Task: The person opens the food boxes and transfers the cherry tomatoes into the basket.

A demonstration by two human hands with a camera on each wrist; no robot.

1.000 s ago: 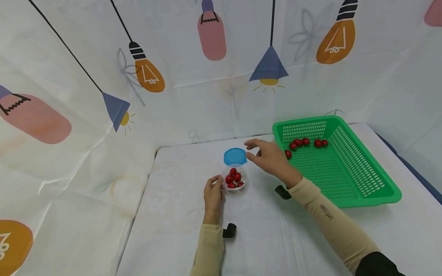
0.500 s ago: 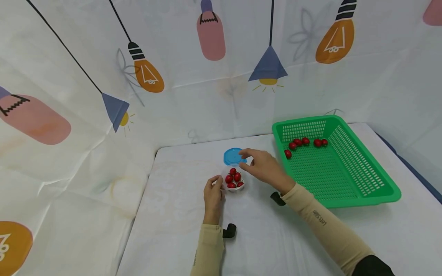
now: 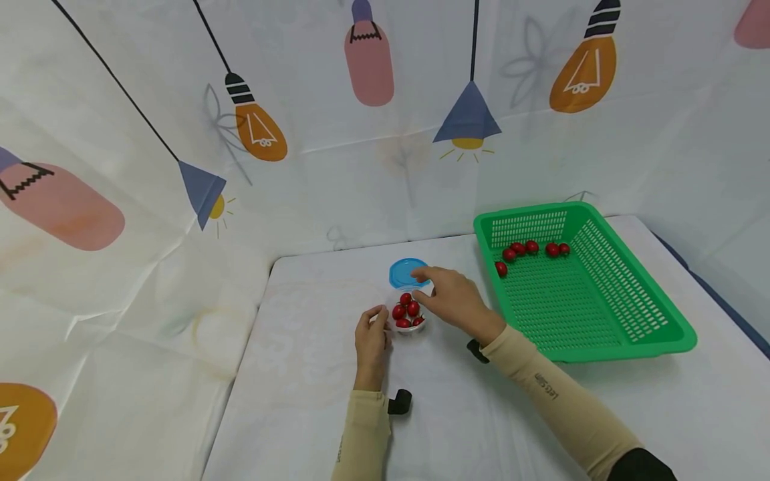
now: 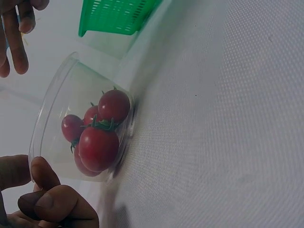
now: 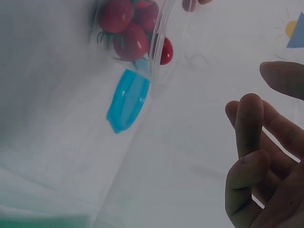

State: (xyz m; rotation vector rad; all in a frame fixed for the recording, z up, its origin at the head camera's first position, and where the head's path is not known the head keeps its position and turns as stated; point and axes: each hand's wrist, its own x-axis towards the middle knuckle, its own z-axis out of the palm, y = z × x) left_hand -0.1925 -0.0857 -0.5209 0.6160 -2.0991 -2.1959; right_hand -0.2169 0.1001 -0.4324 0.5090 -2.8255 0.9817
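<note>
Left hand [image 3: 371, 344] grips clear plastic cup [image 4: 71, 90] at the rim; cup upright toward table's [image 3: 295, 374] far edge, five glossy red cherry tomatoes [image 4: 99, 148] inside, green stems on. Right hand [image 3: 454, 296] just off rim, fingers loosely curved, holding nothing. Blue lid [image 3: 404, 272] beyond. Green basket [image 3: 583, 304], far right, well apart: six tomatoes.

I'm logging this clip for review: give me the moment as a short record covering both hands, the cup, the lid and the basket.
Left hand: grips the clear cup at its rim
Right hand: hovers near cup and lid, holding nothing
Cup contents: red cherry tomatoes, five visible
Blue lid: off the cup, beyond it
Green basket: to the right, with six more tomatoes visible
Surface: white-covered table
</note>
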